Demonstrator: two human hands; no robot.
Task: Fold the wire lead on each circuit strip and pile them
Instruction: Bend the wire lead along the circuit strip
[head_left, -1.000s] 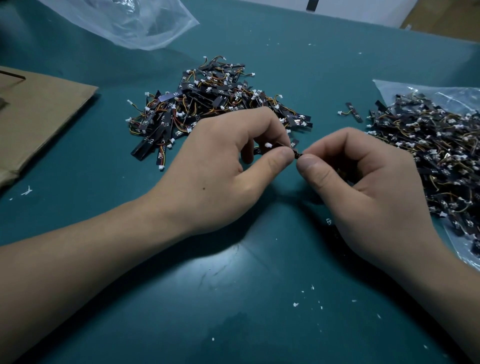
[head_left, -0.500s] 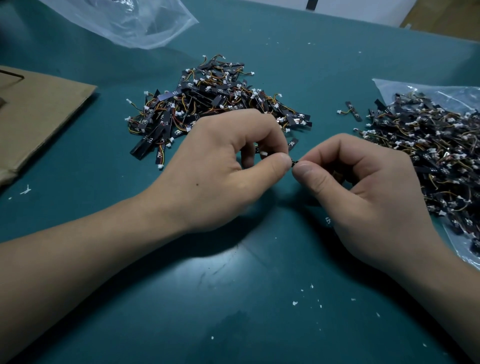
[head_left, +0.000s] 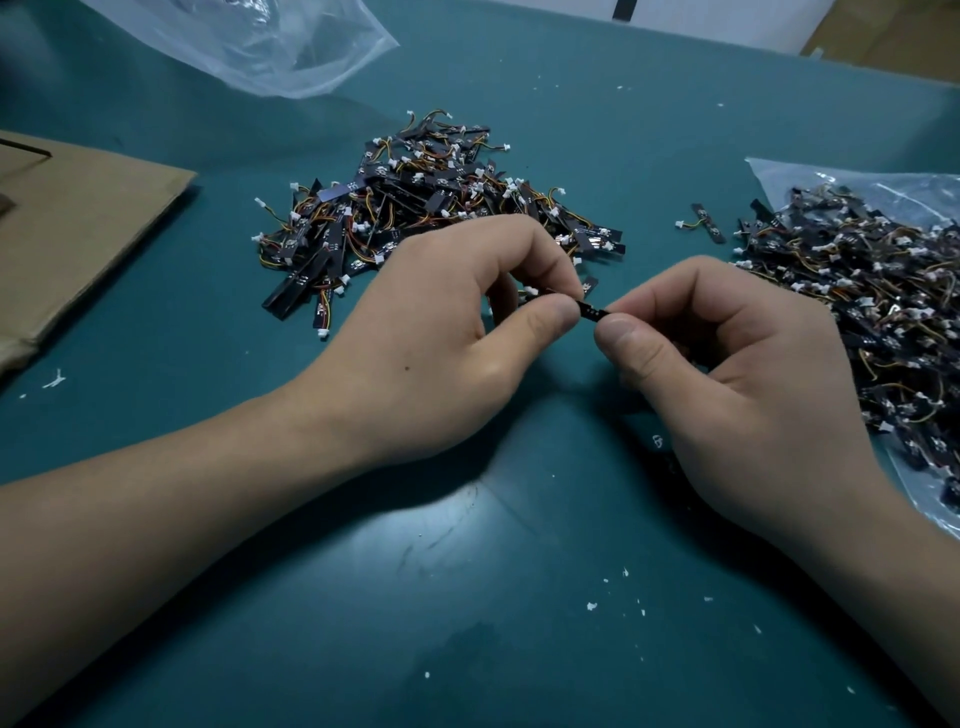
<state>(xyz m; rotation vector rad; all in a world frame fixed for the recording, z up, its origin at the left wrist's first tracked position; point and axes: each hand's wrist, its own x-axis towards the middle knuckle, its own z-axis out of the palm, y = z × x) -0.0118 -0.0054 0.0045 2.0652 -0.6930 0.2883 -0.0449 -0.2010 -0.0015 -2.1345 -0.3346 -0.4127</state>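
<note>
A small black circuit strip (head_left: 592, 310) is held between both hands above the green table (head_left: 467, 597). My left hand (head_left: 457, 332) pinches its left end between thumb and forefinger, and a white connector shows by the fingers. My right hand (head_left: 727, 374) pinches the strip's right end the same way. Behind my left hand lies a pile of strips (head_left: 415, 208) with orange and yellow wires. A second heap of strips (head_left: 878, 291) lies on a clear bag at the right.
One loose strip (head_left: 704, 222) lies between the two heaps. A brown cardboard sheet (head_left: 78, 234) covers the left edge. A clear plastic bag (head_left: 249, 36) lies at the top left. White crumbs dot the table in front.
My hands have drawn slightly apart, so a short length of the black strip now shows between the two thumbs. The heaps have not moved.
</note>
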